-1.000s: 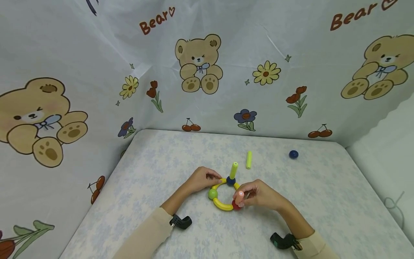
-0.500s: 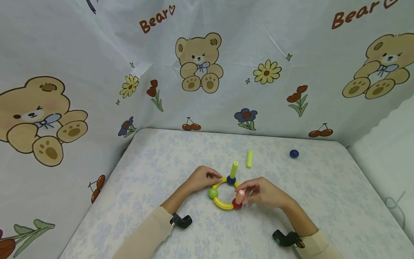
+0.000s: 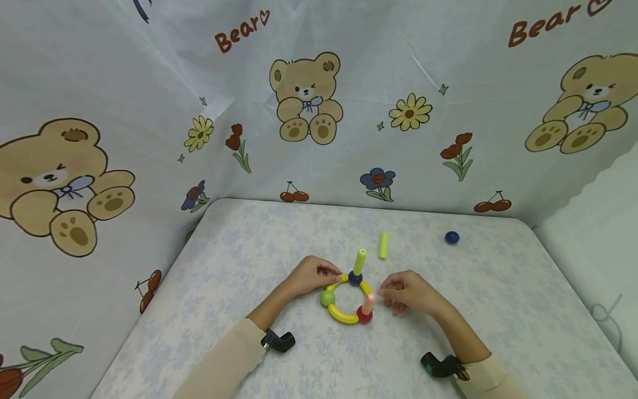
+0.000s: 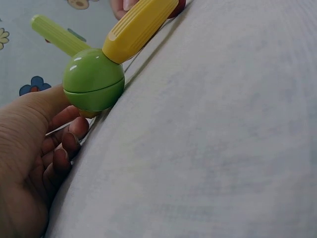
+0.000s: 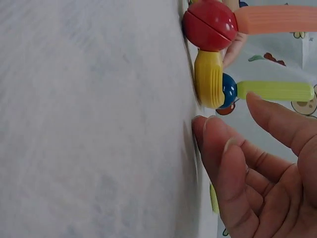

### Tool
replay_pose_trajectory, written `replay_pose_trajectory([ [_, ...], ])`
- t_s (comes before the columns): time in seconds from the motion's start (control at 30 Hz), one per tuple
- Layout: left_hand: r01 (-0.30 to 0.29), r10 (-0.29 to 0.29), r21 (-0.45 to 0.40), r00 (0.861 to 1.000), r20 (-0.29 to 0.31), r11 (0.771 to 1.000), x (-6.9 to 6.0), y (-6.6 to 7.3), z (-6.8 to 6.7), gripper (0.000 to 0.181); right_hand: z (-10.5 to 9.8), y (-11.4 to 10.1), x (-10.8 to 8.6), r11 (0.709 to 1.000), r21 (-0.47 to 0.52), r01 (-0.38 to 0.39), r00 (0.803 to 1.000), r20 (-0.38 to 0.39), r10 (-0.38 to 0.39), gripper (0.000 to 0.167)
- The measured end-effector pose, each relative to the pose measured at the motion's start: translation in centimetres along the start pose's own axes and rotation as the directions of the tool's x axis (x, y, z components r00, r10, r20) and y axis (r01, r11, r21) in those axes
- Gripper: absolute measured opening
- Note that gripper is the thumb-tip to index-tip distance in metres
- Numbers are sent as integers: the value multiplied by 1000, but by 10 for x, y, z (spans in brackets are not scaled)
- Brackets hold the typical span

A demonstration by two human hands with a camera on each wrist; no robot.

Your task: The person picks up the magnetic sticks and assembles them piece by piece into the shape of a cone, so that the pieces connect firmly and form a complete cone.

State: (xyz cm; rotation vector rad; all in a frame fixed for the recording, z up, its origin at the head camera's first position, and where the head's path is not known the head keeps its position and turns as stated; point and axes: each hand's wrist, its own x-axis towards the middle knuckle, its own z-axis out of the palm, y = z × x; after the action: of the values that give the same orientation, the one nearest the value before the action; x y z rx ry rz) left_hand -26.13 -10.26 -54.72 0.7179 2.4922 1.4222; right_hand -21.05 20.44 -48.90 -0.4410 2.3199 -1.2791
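Observation:
A ring of curved yellow rods (image 3: 344, 316) joined by balls lies on the table. Its balls are green (image 3: 327, 298), dark blue (image 3: 355, 277) and red (image 3: 365, 315). From the blue ball rises a lime rod (image 3: 360, 262); an orange-pink rod (image 3: 368, 303) stands up from the red one. My left hand (image 3: 314, 274) pinches the far-left yellow rod, though in the left wrist view the green ball (image 4: 94, 79) partly hides the fingertips. Just right of the ring, my right hand (image 3: 411, 292) is apart from it, fingers loosely bent and holding nothing.
A loose lime rod (image 3: 383, 246) lies behind the ring. Farther right and back sits a loose dark blue ball (image 3: 452, 238). A bear-printed cloth (image 3: 319, 166) hangs behind the table (image 3: 269, 233).
My right hand has let go of the orange-pink rod at the red ball and moved away to the right. The rod stays upright. My left hand has kept its place.

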Motion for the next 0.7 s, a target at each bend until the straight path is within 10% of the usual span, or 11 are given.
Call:
replay_pose_trajectory([
  [0.7,17,-19,30,997,80,999,1,13,-7,16,19,-7,17,996,-59,-73,997,-39,71,14],
])
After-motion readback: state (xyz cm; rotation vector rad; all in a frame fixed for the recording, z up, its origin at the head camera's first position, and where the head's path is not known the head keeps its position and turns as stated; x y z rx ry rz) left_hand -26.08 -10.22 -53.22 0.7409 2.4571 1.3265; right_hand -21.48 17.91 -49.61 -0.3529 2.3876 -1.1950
